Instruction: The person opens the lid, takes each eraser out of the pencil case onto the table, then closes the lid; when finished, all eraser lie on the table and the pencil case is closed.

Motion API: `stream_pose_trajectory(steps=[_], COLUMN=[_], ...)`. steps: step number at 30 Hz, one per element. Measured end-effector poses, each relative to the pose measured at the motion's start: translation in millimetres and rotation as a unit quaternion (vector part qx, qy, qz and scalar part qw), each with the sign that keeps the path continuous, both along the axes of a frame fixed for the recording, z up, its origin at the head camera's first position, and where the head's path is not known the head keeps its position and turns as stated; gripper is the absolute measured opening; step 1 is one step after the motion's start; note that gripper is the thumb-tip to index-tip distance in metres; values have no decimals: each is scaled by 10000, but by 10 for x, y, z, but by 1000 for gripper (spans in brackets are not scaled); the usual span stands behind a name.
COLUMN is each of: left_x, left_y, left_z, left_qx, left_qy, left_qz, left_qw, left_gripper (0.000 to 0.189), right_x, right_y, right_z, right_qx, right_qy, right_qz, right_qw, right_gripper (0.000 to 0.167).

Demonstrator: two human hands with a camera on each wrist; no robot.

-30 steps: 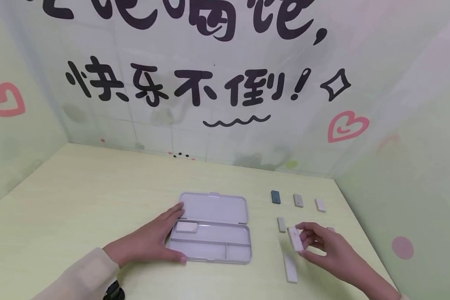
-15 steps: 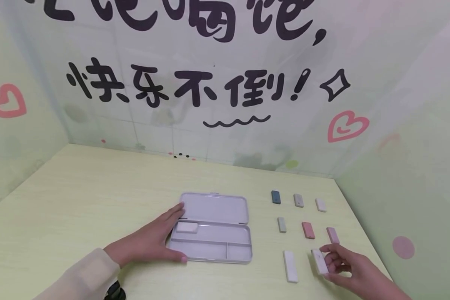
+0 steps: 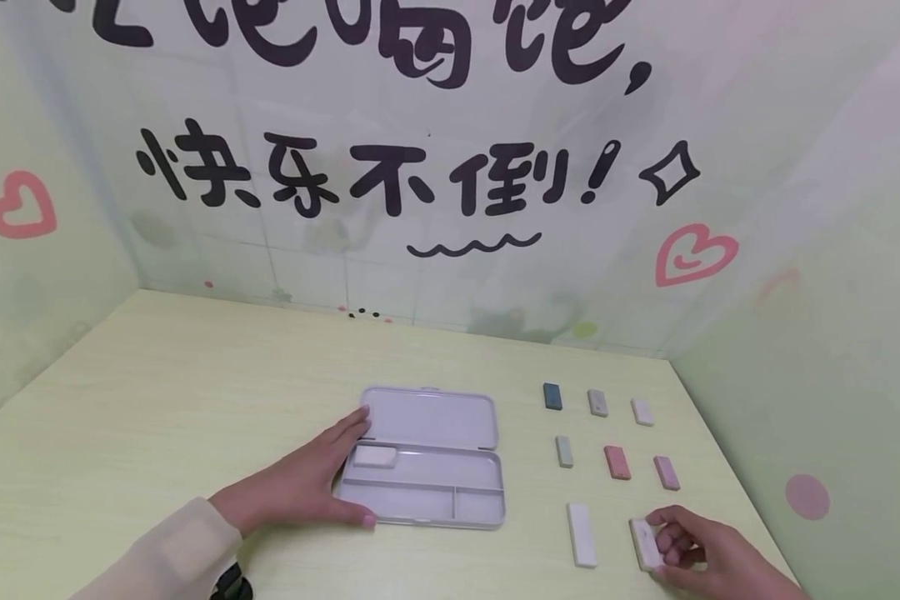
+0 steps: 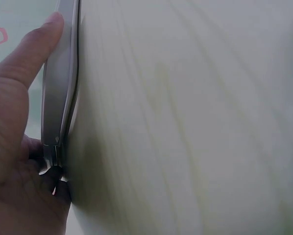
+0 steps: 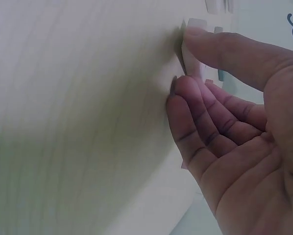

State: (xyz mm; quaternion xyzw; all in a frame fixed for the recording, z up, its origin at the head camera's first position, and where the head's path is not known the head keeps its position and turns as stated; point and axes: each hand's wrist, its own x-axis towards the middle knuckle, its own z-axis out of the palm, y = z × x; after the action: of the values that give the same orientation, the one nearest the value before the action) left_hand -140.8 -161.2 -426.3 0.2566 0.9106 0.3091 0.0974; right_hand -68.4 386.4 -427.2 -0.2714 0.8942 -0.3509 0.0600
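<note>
My right hand (image 3: 696, 546) pinches a white, eraser-like block (image 3: 646, 543) between thumb and fingertips, low over the table at the front right. In the right wrist view the thumb (image 5: 230, 46) covers part of this block (image 5: 191, 61). My left hand (image 3: 303, 487) holds the left end of a pale lilac case (image 3: 412, 522), thumb at its front edge and fingertips by the lid. The lid (image 3: 429, 417) lies folded back. A white block (image 3: 375, 456) sits in the back compartment, at its left. Up close, the left thumb (image 4: 41, 44) presses the case side (image 4: 58, 98).
Right of the case stand blocks in rows: blue (image 3: 552, 396), grey (image 3: 597, 402), white (image 3: 642, 412), pale green (image 3: 564, 451), red (image 3: 617, 462) and pink (image 3: 667, 472). A longer white block (image 3: 581, 535) lies nearest the held one. Printed walls (image 3: 817, 400) border the table.
My right hand has moved the white block rightward and toward me, down to the table at the front right, uncovering the red and pink blocks. The left hand has stayed on the case.
</note>
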Motion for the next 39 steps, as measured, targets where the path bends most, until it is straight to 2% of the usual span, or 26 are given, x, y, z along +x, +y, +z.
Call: stream_pose_trajectory(steps=[4,11,17,26,30,34,36,39], left_x=[-1,-4,0,8,-3,-7,-6,-8], left_y=[-1,6,14,18,35,23,11,0], left_z=[-18,-17,3,13,-1,-38,-52,-56], left_qx=[5,-5,13,-8,33,-4,-18,-8], left_qy=[25,47,31,-18,-11,51,106,171], left_qz=[10,12,8,-18,-51,-15,12,20], left_qw=[10000,10000,10000,10000,10000,10000,9999,9999], left_gripper=[131,131,130,129,129,129,130,131], right_x=[-1,38,39,24,2,-95,-179,-313], right_y=[-20,-43,-45,9,63,-42,-173,-419], right_z=[0,28,48,65,157,322,397,482], right_qx=[75,338,399,513,758,1042,1052,876], right_qy=[-48,-200,-344,-457,-442,-141,215,901], right_qz=[10,-287,-334,-81,-77,-274,-312,-102], right_qw=[10000,9988,9981,9976,9961,9941,9937,9920], right_gripper=[38,39,40,43,46,45,40,30])
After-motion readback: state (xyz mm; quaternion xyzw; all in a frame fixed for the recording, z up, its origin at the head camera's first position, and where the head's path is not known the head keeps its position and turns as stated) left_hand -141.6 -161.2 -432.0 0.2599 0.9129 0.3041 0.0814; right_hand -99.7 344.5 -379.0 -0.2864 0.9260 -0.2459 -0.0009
